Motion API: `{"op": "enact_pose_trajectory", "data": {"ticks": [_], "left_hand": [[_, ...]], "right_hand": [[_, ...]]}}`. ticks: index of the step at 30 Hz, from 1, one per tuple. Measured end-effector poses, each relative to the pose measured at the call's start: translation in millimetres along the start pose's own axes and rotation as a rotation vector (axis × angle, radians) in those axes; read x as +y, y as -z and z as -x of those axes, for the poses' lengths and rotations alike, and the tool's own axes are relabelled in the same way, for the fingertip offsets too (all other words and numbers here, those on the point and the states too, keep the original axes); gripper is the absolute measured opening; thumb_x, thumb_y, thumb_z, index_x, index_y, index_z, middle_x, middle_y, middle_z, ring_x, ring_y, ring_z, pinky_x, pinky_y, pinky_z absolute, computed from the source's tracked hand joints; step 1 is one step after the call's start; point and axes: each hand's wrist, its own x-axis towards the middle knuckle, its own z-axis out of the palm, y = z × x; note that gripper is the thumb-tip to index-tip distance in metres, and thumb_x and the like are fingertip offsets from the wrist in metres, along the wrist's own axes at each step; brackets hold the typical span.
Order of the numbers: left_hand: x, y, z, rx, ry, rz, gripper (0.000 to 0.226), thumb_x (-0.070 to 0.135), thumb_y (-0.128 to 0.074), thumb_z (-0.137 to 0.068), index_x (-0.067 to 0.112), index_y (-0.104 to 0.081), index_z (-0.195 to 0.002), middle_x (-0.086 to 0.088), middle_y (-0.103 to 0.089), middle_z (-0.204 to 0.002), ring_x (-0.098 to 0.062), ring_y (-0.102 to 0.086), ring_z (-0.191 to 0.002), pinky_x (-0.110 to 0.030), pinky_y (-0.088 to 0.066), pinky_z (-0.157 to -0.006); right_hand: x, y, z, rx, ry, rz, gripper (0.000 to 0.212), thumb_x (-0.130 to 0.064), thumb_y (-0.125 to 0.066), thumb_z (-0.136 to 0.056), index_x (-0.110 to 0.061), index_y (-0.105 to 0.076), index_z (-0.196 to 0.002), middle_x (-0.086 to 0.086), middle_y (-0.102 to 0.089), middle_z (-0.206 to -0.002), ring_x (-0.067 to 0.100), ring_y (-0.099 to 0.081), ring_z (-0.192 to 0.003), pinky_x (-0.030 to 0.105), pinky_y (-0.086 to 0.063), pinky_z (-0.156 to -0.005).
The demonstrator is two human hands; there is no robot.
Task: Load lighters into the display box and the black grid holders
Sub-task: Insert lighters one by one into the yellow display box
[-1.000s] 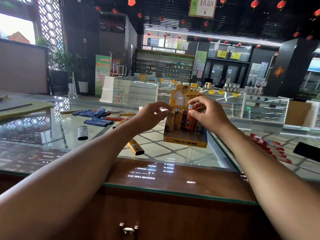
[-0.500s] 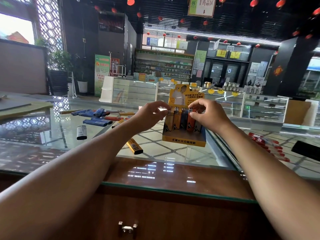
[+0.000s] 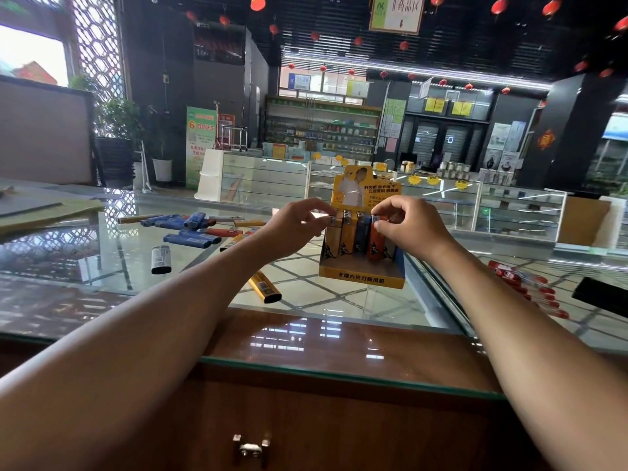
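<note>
Slightly lower than a second before, the orange lighter (image 3: 373, 244) was seated upright, cap up, in the display box (image 3: 362, 279) on the glass counter (image 3: 343, 302). Its cap was pinched by the right hand (image 3: 409, 227). The yellow lighter (image 3: 332, 239) at the row's left end was pinched by the left hand (image 3: 292, 229). Blue lighters (image 3: 190, 237) and a gold lighter (image 3: 264, 287) were noted lying flat at left, and red lighters (image 3: 530, 288) at right.

Bare forearms stretched forward, left hand (image 3: 299, 226) pinching yellow lighter (image 3: 331, 240), right hand (image 3: 409, 227) pinching orange lighter (image 3: 373, 243), fingers curled

black slab (image 3: 601, 295): cut by right edge | display box (image 3: 362, 278) lettering: unreadable
</note>
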Motion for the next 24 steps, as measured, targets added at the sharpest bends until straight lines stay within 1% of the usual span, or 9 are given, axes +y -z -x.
{"op": "enact_pose_trajectory", "data": {"ticks": [3,5,7,11,13,17,20,24], "left_hand": [[-0.9,0.0,0.1,-0.003,0.011,0.019,0.02,0.028,-0.061,-0.102,0.025,-0.067,-0.121,-0.001,-0.065,-0.082,0.001,-0.048,-0.051,-0.02,-0.044,-0.051],[-1.3,-0.1,0.2,-0.005,0.016,0.027,0.021,0.029,-0.061,-0.102,0.025,-0.067,-0.121,-0.003,-0.065,-0.083,-0.002,-0.047,-0.052,-0.022,-0.044,-0.051],[-1.2,0.0,0.2,-0.006,0.014,0.028,0.021,0.029,-0.061,-0.102,0.024,-0.067,-0.122,-0.002,-0.065,-0.082,0.0,-0.047,-0.05,-0.021,-0.044,-0.05],[0.5,-0.3,0.3,-0.005,0.019,0.026,0.021,0.029,-0.061,-0.102,0.024,-0.067,-0.121,-0.002,-0.065,-0.082,-0.001,-0.048,-0.053,-0.023,-0.045,-0.052],[1.0,-0.4,0.4,-0.004,0.016,0.028,0.021,0.028,-0.061,-0.102,0.023,-0.067,-0.121,0.0,-0.064,-0.082,0.003,-0.049,-0.051,-0.018,-0.044,-0.051],[2.8,-0.2,1.3,-0.001,0.005,0.023,0.022,0.026,-0.061,-0.102,0.02,-0.067,-0.122,0.001,-0.063,-0.081,0.006,-0.052,-0.05,-0.012,-0.042,-0.05],[2.7,-0.3,1.4,-0.002,0.008,0.022,0.022,0.026,-0.061,-0.102,0.02,-0.067,-0.122,0.002,-0.063,-0.08,0.006,-0.051,-0.05,-0.014,-0.042,-0.05],[2.8,-0.3,1.3,-0.004,0.009,0.022,0.022,0.027,-0.062,-0.101,0.021,-0.067,-0.122,0.001,-0.063,-0.08,0.006,-0.051,-0.049,-0.015,-0.042,-0.051]], "right_hand": [[-0.3,-0.5,-0.5,-0.001,0.004,-0.006,0.016,-0.019,-0.075,-0.087,-0.025,-0.076,-0.103,-0.006,-0.073,-0.098,0.011,-0.067,-0.088,0.02,-0.048,-0.071],[-1.0,-0.2,-0.2,0.003,0.004,-0.013,0.016,-0.019,-0.075,-0.088,-0.024,-0.076,-0.103,-0.007,-0.073,-0.096,0.006,-0.066,-0.086,0.017,-0.046,-0.069],[-1.6,0.2,-0.1,0.004,0.006,-0.014,0.016,-0.019,-0.075,-0.088,-0.023,-0.076,-0.103,-0.008,-0.072,-0.095,0.002,-0.064,-0.085,0.015,-0.045,-0.067],[-1.8,0.0,0.1,-0.005,0.009,-0.005,0.016,-0.019,-0.075,-0.088,-0.024,-0.075,-0.103,-0.007,-0.072,-0.097,0.008,-0.066,-0.086,0.017,-0.046,-0.068],[-1.2,-0.1,-0.1,-0.004,0.004,-0.005,0.016,-0.019,-0.075,-0.088,-0.024,-0.075,-0.103,-0.006,-0.073,-0.097,0.01,-0.066,-0.087,0.018,-0.047,-0.068],[-1.7,0.0,0.2,-0.005,0.005,-0.002,0.017,-0.018,-0.074,-0.088,-0.022,-0.076,-0.104,-0.005,-0.073,-0.099,0.012,-0.066,-0.089,0.02,-0.047,-0.07],[-2.7,0.5,0.8,-0.003,0.002,0.003,0.016,-0.018,-0.074,-0.088,-0.022,-0.076,-0.103,-0.006,-0.072,-0.096,0.008,-0.065,-0.085,0.018,-0.046,-0.067],[-3.5,1.1,1.2,0.004,0.002,0.002,0.014,-0.018,-0.074,-0.088,-0.023,-0.076,-0.101,-0.008,-0.072,-0.095,0.007,-0.065,-0.083,0.018,-0.045,-0.066]]}}
